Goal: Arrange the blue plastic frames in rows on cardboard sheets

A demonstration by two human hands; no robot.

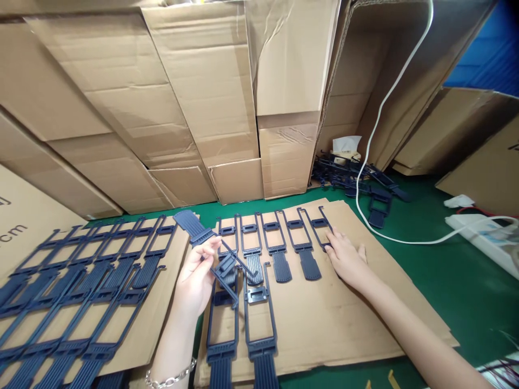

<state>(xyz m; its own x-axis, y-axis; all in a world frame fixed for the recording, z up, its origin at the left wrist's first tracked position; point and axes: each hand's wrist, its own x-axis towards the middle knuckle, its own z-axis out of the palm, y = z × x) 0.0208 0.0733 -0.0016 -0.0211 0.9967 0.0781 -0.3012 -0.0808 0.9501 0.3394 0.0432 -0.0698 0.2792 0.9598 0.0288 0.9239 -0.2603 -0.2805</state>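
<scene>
My left hand (pixel 199 275) is closed on a dark blue plastic frame piece (pixel 190 226), holding it tilted above the cardboard sheet (pixel 324 319). The piece has a ribbed flat paddle at one end and two hooked arms at the other. At the right end of the upper row, my right hand (pixel 344 254) has its fingers on another such frame piece (pixel 320 222), whose lower end it hides. Several matching pieces (pixel 307 263) lie side by side in that row. Two more, including one piece (pixel 260 319), lie below them, their paddles towards me.
On the left, another cardboard sheet (pixel 140 346) bears rows of similar pieces. A heap of pieces (pixel 340 172) lies at an open carton (pixel 367 70) at the back right. A white cable (pixel 379 116) loops onto the green table (pixel 409 237). Cardboard boxes (pixel 198 81) form a wall behind.
</scene>
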